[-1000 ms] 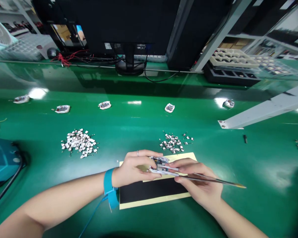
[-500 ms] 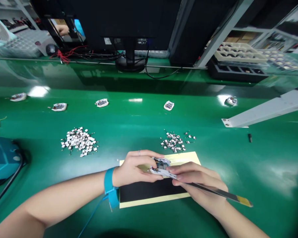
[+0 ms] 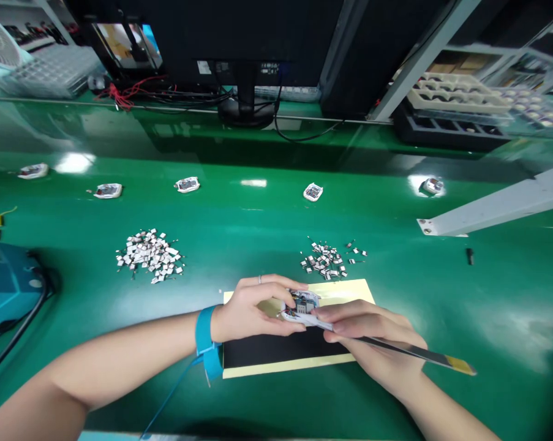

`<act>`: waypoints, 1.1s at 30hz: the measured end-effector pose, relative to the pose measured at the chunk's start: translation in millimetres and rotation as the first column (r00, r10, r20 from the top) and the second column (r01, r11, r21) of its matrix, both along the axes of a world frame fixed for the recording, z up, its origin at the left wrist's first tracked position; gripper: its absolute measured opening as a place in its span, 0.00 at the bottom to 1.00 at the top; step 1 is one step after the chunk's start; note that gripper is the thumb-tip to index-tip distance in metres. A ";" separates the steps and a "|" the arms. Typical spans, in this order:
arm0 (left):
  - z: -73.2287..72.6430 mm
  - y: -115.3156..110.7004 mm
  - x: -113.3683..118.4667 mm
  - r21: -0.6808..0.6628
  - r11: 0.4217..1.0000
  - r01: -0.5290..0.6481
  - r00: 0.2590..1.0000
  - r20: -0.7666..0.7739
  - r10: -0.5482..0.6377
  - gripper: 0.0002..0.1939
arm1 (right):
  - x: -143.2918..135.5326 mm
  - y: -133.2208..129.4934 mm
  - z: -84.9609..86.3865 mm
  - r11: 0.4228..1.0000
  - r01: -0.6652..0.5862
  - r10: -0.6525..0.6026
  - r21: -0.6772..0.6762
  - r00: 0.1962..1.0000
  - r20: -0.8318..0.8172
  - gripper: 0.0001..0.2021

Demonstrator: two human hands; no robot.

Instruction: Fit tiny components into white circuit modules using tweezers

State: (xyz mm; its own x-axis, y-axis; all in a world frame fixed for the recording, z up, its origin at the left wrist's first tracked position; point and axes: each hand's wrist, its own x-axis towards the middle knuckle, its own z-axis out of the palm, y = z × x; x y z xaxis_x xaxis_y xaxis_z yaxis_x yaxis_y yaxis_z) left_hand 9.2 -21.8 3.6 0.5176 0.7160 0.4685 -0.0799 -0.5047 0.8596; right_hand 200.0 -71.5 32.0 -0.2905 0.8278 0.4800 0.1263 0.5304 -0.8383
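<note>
My left hand [image 3: 253,309], with a blue strap at the wrist, grips a small white-cased electronic device [image 3: 302,303] by its left side. Its open face shows a circuit board and thin wires. In my right hand [image 3: 377,337] is a pair of metal tweezers [image 3: 409,350], their yellow-marked rear end sticking out to the right. The front of the tweezers lies at the device's lower right edge, and my right fingertips partly cover that spot. Beneath both hands lies a black pad with a yellow border [image 3: 276,352].
Two piles of small wired parts, a left pile [image 3: 150,254] and a right pile [image 3: 324,260], lie beyond the pad. Several similar open devices [image 3: 187,184] stand in a row farther back. A white metal bracket [image 3: 492,202] juts in from the right; a blue machine [image 3: 14,294] stands left.
The whole view has shifted slightly. Both hands keep their hold on the device and the tweezers, with little visible movement between them.
</note>
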 end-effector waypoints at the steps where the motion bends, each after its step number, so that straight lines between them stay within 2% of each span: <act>1: -0.5 -0.2 0.1 -0.009 1.000 0.002 1.000 0.002 -0.002 0.13 | -0.2 0.2 -0.1 1.000 -0.001 0.001 -0.005 1.000 -0.006 0.20; 9: -3.3 -1.1 0.4 -0.024 1.000 0.016 0.999 0.037 -0.015 0.16 | -0.3 -1.6 -0.6 1.000 0.002 -0.002 -0.015 1.000 -0.007 0.19; 14: -7.3 -3.2 -0.4 -0.091 0.993 0.069 0.992 0.110 -0.059 0.24 | 0.3 -0.9 -2.0 1.000 0.001 -0.001 -0.001 1.000 -0.011 0.19; 19: -7.9 -3.8 -0.8 -0.091 0.994 0.066 0.993 0.105 -0.057 0.24 | 0.0 -1.6 -0.9 1.000 0.013 -0.014 -0.012 1.000 -0.010 0.17; 28: -5.9 -3.7 -1.4 -0.016 0.999 0.030 0.995 0.092 -0.028 0.23 | 1.2 -2.4 -2.0 1.000 -0.019 0.019 0.013 1.000 0.019 0.18; 33: -5.0 -2.8 -2.3 0.081 0.997 -0.017 0.998 0.054 0.012 0.20 | -1.2 -0.1 -0.7 0.995 -0.001 -0.004 0.098 0.999 0.048 0.16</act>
